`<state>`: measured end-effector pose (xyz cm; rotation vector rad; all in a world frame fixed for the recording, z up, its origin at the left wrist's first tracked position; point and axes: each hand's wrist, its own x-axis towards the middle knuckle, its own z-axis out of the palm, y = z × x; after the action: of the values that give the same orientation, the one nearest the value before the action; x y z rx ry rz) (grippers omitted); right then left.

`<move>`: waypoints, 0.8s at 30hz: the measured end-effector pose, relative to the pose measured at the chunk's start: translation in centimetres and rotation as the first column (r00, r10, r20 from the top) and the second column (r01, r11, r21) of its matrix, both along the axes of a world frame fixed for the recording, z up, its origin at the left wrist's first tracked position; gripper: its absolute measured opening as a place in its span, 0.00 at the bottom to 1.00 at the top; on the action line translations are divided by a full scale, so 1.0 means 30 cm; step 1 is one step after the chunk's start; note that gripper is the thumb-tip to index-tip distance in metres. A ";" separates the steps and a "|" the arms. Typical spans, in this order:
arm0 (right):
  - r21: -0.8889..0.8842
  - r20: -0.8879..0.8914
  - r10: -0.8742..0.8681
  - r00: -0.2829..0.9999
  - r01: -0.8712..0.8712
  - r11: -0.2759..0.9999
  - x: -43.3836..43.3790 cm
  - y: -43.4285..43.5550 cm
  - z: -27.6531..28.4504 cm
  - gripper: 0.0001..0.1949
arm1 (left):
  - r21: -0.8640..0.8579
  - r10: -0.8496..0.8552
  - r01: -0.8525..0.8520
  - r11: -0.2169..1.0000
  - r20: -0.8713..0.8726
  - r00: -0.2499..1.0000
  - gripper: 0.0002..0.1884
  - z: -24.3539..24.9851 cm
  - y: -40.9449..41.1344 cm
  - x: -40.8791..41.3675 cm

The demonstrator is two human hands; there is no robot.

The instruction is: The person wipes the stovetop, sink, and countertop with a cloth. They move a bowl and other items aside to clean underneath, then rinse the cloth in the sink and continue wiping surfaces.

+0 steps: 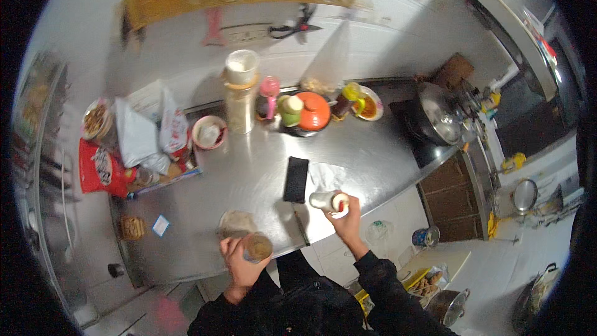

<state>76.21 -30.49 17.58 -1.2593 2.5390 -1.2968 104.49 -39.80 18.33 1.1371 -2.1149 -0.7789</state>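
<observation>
My left hand (pixel 240 263) is around a small jar (pixel 258 247) with a brownish top, near the front edge of the steel counter (pixel 200 228). Just beyond that jar lies a pale, roundish flat thing (pixel 238 222); I cannot tell what it is. My right hand (pixel 347 224) grips a pale bottle (pixel 322 200), tilted over the counter, with a white rim and a bit of red at its end. A black rectangular case or phone (pixel 296 179) and a crumpled white sheet (pixel 326 175) lie beyond it. Between my hands rests a thin pen-like stick (pixel 301 225).
Along the wall stand a tall clear container (pixel 240 112), a pot with an orange lid (pixel 313 111), a sauce bottle (pixel 345 101) and a plate of red sauce (pixel 371 105). A wok (pixel 440 116) sits at right. Bags fill a box (pixel 170 179) at left. Scissors (pixel 298 28) hang above.
</observation>
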 end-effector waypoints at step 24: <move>0.134 0.085 -0.326 0.941 0.314 0.940 -0.909 0.378 -0.292 0.29 | 0.196 -0.433 0.419 0.887 0.035 0.901 0.33 -0.254 0.167 -1.437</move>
<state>48.94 -19.16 8.82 -0.7551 2.7785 -1.1976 61.37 -34.78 10.71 0.8027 -2.4392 -1.1683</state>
